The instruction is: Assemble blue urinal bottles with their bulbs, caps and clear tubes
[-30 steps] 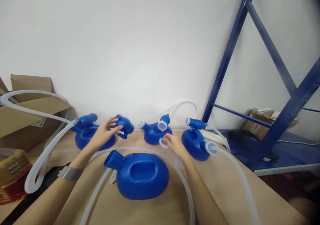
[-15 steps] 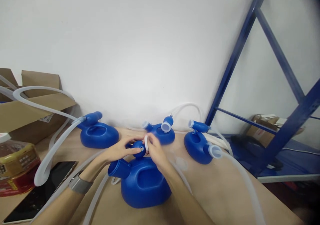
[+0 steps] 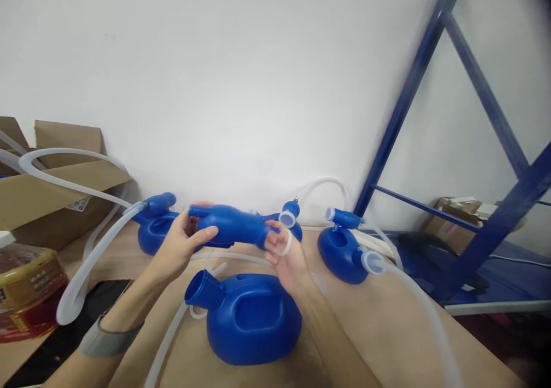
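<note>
My left hand point(image 3: 177, 247) is wrapped round a hollow blue plastic urinal funnel point(image 3: 232, 222), held level above the table with its narrow spout to the left. My right hand point(image 3: 295, 267) is at the funnel's wide right end, its fingers curled round a translucent white ring point(image 3: 284, 243). The ring looks a little apart from the funnel's rim. Below both hands stands a blue urinal bottle point(image 3: 253, 345) with a recessed grip; its angled neck is uncapped and points up to the left.
More blue bottles with funnels stand behind, one at right point(image 3: 340, 256). Clear hoses point(image 3: 424, 302) loop across the table. At left are a cardboard box point(image 3: 55, 210), a phone point(image 3: 55, 336) and a red-and-yellow jug point(image 3: 30, 296). A blue metal rack point(image 3: 404, 112) stands at right.
The funnel has swung from end-on to sideways and been lifted off the bottle's top. My left hand has moved up and left, my right hand slightly right with the ring.
</note>
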Action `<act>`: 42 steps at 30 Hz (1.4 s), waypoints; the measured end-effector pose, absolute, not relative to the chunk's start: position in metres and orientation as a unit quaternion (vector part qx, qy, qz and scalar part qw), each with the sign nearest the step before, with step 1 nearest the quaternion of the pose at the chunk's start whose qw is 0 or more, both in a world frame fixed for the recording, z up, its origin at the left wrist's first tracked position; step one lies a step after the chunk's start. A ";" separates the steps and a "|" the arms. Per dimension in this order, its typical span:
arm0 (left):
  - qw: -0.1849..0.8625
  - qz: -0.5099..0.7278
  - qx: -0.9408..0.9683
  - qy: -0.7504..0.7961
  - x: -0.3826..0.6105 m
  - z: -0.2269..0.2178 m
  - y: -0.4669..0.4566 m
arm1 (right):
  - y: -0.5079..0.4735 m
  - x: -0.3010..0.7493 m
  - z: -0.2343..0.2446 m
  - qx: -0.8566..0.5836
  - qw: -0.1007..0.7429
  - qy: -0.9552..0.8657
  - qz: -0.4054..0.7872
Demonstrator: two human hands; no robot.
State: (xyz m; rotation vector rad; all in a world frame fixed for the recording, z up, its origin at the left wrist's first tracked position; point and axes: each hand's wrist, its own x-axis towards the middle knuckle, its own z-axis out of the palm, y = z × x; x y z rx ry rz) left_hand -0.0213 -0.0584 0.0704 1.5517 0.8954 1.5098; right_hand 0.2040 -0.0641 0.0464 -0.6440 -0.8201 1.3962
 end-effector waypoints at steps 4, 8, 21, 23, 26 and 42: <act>0.431 0.579 0.628 0.292 -0.009 0.068 -0.073 | -0.073 0.200 0.052 -0.289 0.639 -0.345 0.624; 0.408 0.555 0.673 0.271 0.008 0.066 -0.084 | -0.088 0.191 0.062 -0.279 0.658 -0.344 0.609; 0.319 0.533 0.733 0.279 0.008 0.075 -0.103 | -0.104 0.203 0.077 -0.281 0.651 -0.447 0.545; 0.304 0.529 0.735 0.294 0.006 0.078 -0.104 | -0.104 0.203 0.076 -0.270 0.648 -0.449 0.553; 0.303 0.499 0.757 0.294 0.000 0.081 -0.100 | -0.104 0.204 0.076 -0.254 0.637 -0.468 0.557; 0.208 0.445 0.832 0.259 -0.004 0.087 -0.110 | -0.104 0.211 0.076 -0.247 0.579 -0.525 0.573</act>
